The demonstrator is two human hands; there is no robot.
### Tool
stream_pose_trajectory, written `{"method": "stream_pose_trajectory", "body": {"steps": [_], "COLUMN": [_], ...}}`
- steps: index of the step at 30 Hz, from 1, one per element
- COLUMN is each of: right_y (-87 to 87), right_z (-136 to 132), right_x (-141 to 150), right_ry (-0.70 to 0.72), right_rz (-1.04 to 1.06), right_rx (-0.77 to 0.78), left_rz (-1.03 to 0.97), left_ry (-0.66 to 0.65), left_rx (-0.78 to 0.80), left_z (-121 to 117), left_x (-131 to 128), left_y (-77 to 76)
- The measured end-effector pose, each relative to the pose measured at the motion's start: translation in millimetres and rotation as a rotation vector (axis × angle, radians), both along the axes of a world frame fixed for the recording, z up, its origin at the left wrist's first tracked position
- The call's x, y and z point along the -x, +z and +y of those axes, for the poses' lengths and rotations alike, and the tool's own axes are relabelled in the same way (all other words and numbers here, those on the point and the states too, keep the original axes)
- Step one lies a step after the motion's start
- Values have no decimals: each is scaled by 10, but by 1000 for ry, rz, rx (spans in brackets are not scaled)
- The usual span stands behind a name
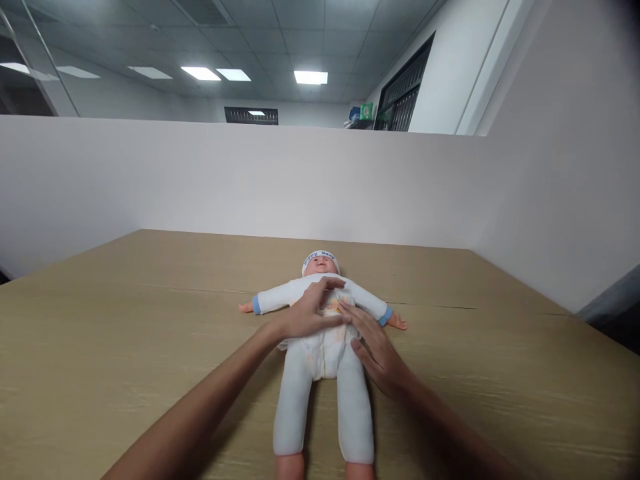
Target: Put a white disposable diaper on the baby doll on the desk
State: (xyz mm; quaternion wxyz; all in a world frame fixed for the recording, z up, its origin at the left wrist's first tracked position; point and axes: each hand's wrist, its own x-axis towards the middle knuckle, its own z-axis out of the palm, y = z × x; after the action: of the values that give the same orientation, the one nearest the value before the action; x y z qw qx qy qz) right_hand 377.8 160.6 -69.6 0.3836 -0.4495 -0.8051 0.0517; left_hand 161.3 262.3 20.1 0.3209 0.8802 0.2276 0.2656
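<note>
A baby doll (294,410) lies on its back on the table, head away from me, arms spread and legs toward me. It wears a white outfit with blue cuffs and a white headband with lettering. Around its hips is a white diaper (324,353) with a faint orange print. My left hand (313,312) rests over the belly and the diaper's upper part, fingers stretched and thumb apart. Flat against the diaper's right side lies my right hand (376,348), its fingers extended toward the middle. Both hands partly hide the diaper's waist.
The wide tan tabletop (150,320) has thin seams across it. A white partition wall (240,180) rises behind the far edge, and another white wall (565,173) stands at the right. Beyond the partition, a green package (367,111) sits among items near a dark-barred window (407,87).
</note>
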Motion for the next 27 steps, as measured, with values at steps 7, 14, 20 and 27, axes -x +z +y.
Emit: {"method": "stream_pose_trajectory", "body": {"steps": [7, 14, 20, 27], "right_y": [32, 451, 786, 806], "right_z": [-44, 75, 402, 466], "right_x": [-49, 363, 863, 1003], "right_ry": [-31, -200, -228, -369], "right_rz": [-61, 74, -42, -127], "right_rx": [-67, -193, 45, 146], "left_rz": [-40, 370, 380, 99], "left_ry": [320, 597, 592, 420], "left_rx": [-163, -274, -7, 331], "left_z": [-113, -167, -175, 112], "left_x": [847, 1269, 1276, 1277], "left_y": [-409, -671, -644, -349]}}
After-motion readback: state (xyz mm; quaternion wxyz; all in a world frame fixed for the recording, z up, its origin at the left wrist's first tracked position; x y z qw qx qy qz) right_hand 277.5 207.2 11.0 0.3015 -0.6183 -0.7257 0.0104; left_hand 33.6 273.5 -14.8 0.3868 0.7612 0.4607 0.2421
